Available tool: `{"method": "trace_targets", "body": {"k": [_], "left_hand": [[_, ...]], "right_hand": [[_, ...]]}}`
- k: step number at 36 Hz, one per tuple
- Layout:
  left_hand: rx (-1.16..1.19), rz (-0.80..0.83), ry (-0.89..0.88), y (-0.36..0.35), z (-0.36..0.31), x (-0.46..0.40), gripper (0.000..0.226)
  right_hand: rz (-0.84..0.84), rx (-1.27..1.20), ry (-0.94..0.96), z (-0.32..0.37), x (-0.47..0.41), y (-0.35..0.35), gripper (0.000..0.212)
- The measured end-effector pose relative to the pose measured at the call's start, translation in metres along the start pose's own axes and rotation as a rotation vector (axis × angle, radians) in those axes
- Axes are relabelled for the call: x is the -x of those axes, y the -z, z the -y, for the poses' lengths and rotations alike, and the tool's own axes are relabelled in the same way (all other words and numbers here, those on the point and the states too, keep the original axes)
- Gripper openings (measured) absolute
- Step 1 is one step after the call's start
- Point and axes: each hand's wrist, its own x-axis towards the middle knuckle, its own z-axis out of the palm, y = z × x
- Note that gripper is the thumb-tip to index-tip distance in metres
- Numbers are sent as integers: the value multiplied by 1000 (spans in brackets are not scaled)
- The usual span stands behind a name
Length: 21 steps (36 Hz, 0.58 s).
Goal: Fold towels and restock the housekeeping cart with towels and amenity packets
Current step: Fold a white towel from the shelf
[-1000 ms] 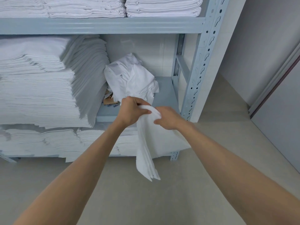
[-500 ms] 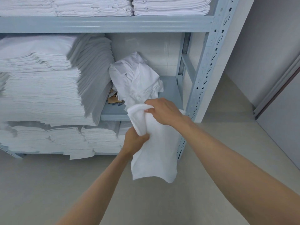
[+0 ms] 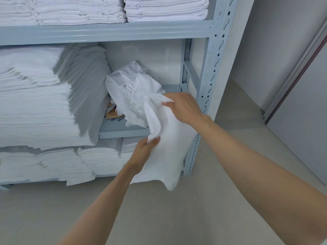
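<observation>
A white towel (image 3: 168, 147) hangs in the air in front of the shelving, folded over on itself along its upper left edge. My right hand (image 3: 184, 107) pinches the towel's top fold at the height of the middle shelf. My left hand (image 3: 145, 151) grips the towel's left edge lower down, thumb on the cloth. Behind the towel, a crumpled heap of white linen (image 3: 131, 91) lies on the middle shelf (image 3: 122, 133).
Tall stacks of folded white linen (image 3: 40, 103) fill the left of the middle shelf, with more on the top shelf (image 3: 106, 30) and bottom level (image 3: 62, 165). Brown packets (image 3: 113, 114) lie beside the heap. The rack's perforated post (image 3: 208, 85) stands right; bare floor below.
My left hand slid from the towel's top down its left edge, while my right hand kept the top fold and lifted it. The towel spread out from a narrow hanging strip.
</observation>
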Motion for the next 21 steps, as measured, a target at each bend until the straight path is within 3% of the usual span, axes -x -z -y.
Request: {"method": "trace_targets", "body": {"k": [2, 4, 8, 10, 15, 18, 21], "left_hand": [[34, 37, -11, -2, -7, -2, 25], [68, 30, -26, -3, -13, -4, 23], [93, -18, -67, -3, -24, -7, 24], [98, -17, -78, -4, -30, -7, 25], [226, -27, -29, -1, -38, -11, 22], [356, -32, 42, 7, -39, -12, 29], [471, -24, 130, 15, -38, -9, 37]], "right_hand": [[-14, -12, -81, -6, 0, -6, 33], [-18, 10, -176, -13, 2, -15, 17], [48, 4, -475, -26, 16, -42, 50], [178, -54, -624, -32, 28, -58, 57], [536, -528, -951, -46, 69, -88, 57], [651, -817, -1090, -60, 91, -101, 64], [689, -950, -1160, -73, 104, -109, 65]]}}
